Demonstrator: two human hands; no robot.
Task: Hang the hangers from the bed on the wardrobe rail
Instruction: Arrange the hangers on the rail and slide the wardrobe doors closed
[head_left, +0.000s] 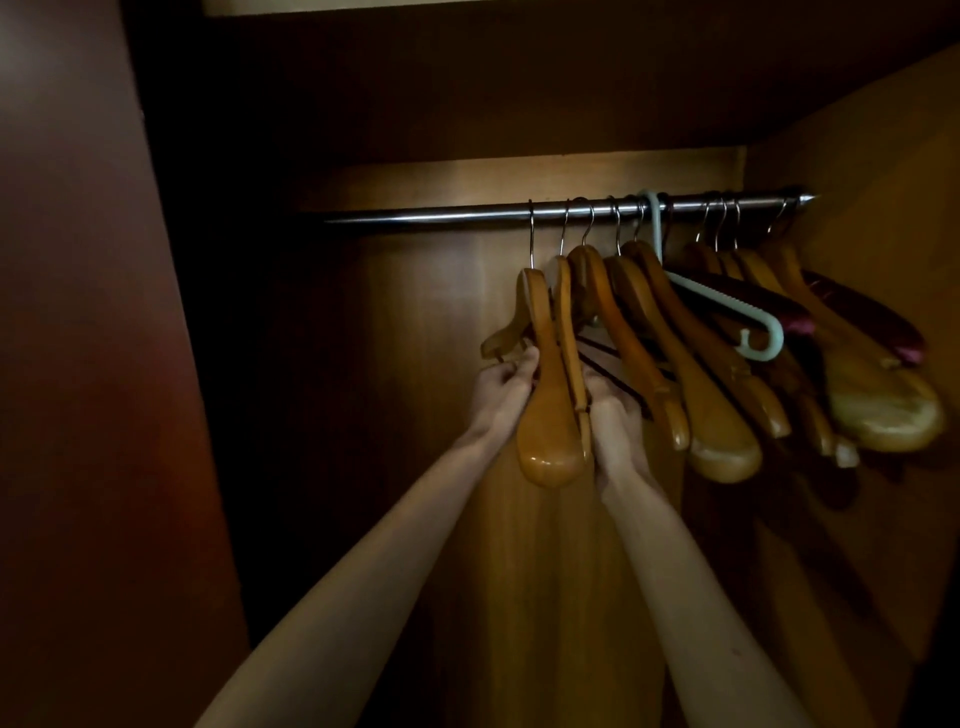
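Note:
A steel wardrobe rail (415, 214) runs across the cupboard. Several wooden hangers hang on it by metal hooks. The leftmost wooden hanger (550, 415) hangs end-on toward me, with a second wooden hanger (567, 322) close behind it. My left hand (501, 387) grips the leftmost hanger from the left, fingers curled at its edge. My right hand (615, 415) holds the second hanger from the right, partly hidden behind the wood. A pale green plastic hanger (727, 306) hangs among the wooden ones further right.
A dark wardrobe side panel (93, 364) stands at the left. More wooden hangers (878, 410) and dark maroon ones (862, 317) crowd the rail's right end by the right wall. The rail's left part is bare.

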